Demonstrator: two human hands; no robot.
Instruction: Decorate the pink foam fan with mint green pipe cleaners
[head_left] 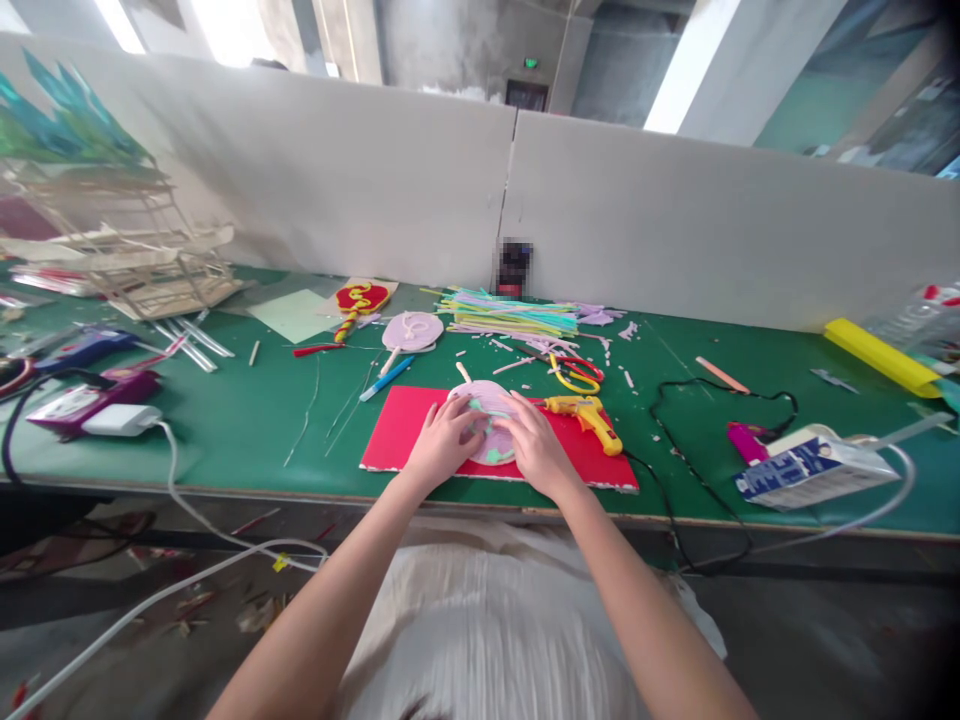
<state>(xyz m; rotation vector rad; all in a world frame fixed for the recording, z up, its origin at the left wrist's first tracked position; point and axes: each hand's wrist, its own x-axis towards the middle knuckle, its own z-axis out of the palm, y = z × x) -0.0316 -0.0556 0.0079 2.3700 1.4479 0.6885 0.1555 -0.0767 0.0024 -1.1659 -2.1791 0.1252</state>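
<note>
A pale pink round fan-shaped piece with mint-green bits on its face lies on a red board, its short stick pointing away from me. My left hand is closed around the left side, fingertips on the mint bits. From the right, my right hand holds the opposite side with its fingers bent over the face. What sits beneath my fingertips is hidden. Just beyond my right hand, a yellow hot glue gun rests on the board, with yellow-and-red scissors behind it.
Behind the board lie a bundle of pastel strips, another pink round fan, a red-and-yellow fan and a blue pen. Black cable loops at right near a blue-white carton. A purple glue gun-like device lies left.
</note>
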